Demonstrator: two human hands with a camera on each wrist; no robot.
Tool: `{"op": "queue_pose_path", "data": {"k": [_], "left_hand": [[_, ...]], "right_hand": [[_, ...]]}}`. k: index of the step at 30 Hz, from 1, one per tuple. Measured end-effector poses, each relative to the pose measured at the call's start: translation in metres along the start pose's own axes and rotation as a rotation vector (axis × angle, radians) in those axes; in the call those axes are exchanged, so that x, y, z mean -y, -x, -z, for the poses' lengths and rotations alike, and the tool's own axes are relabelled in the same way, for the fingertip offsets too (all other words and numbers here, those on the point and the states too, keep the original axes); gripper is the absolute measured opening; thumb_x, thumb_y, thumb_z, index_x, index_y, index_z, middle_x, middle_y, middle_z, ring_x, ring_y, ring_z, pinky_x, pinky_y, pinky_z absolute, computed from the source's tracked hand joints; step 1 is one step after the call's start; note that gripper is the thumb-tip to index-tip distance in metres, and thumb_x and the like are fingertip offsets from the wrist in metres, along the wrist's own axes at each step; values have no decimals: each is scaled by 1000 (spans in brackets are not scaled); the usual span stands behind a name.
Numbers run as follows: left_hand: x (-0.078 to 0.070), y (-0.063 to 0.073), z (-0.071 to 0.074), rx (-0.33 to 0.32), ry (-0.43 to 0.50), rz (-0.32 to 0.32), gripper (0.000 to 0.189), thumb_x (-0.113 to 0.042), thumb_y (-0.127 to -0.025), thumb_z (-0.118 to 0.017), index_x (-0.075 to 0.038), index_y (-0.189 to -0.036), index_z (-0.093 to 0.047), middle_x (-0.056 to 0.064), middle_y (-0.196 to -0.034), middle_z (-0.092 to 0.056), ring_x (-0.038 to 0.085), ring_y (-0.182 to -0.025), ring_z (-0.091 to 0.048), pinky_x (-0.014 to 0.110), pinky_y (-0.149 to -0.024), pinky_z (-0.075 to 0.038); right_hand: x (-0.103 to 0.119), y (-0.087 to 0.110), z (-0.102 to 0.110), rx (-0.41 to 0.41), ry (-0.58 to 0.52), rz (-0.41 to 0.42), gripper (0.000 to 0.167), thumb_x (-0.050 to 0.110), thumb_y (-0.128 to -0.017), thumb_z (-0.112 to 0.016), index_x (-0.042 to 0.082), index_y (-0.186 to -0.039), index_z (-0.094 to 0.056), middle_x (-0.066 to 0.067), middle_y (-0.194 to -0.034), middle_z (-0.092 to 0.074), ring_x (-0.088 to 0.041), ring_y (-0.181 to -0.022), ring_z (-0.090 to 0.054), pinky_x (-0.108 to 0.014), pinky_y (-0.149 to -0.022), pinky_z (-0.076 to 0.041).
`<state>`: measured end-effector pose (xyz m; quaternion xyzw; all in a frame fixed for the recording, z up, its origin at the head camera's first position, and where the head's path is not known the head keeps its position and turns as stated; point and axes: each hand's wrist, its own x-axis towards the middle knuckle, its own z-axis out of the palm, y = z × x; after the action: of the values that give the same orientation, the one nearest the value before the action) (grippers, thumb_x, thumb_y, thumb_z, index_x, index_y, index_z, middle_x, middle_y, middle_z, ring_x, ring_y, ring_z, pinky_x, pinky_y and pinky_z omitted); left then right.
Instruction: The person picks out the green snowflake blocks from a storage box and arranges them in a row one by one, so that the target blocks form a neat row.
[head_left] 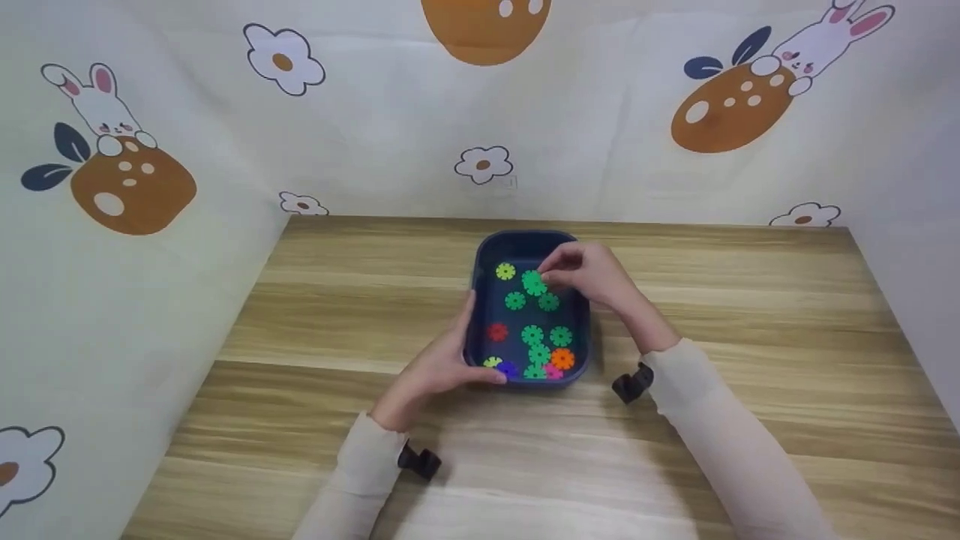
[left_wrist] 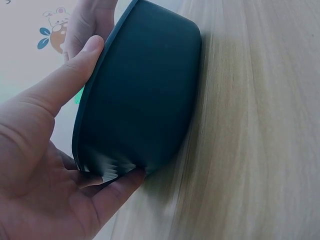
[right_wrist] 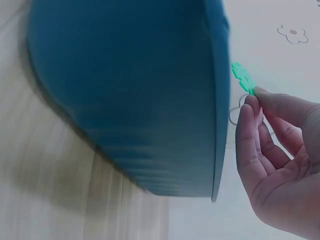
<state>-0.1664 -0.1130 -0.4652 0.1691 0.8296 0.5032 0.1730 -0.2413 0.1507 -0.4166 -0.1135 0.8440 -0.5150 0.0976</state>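
A dark blue plastic basin (head_left: 487,247) stands on the table in the head view, with notched plastic discs inside. My right hand (head_left: 592,277) is over its far right part and pinches a green notched disc (head_left: 534,283) between thumb and fingertips. The right wrist view shows this green disc (right_wrist: 243,77) above the basin's rim, held by its edge. At the near left corner, my left hand (head_left: 442,360) grips the basin. In the left wrist view its thumb lies on the rim of the basin (left_wrist: 140,85) and its fingers bend against the outer wall.
Loose discs in the basin include a yellow one (head_left: 505,271), a red one (head_left: 497,331), an orange one (head_left: 562,358), a pink one (head_left: 553,371), a blue one (head_left: 508,369) and several green ones. Beneath is a wood-grain table (head_left: 360,300); a printed cloth (head_left: 390,112) hangs behind.
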Motion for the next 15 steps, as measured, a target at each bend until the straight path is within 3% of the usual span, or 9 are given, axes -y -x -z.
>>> {"op": "queue_pose_path", "data": {"k": [7, 15], "left_hand": [[1, -2, -2, 13, 28, 11, 130, -21, -75, -89, -23, -161, 8, 5, -170, 0, 28, -153, -19, 47, -126, -18], [-2, -1, 0, 3, 32, 13, 132, -20, -72, -91, -23, -161, 6, 6, -170, -4, 30, -151, -25, 48, -125, -21]], "right_hand": [[-7, 2, 13, -39, -32, -34, 16, 15, -92, -71, 3, -103, -74, -13, -100, -73, -14, -83, -68, -28, -81, -60], [-10, 1, 27, -77, -103, 2, 19, 11, -90, -73, -4, -102, -73, -6, -92, -73, -9, -79, -68, -21, -75, -59]]}}
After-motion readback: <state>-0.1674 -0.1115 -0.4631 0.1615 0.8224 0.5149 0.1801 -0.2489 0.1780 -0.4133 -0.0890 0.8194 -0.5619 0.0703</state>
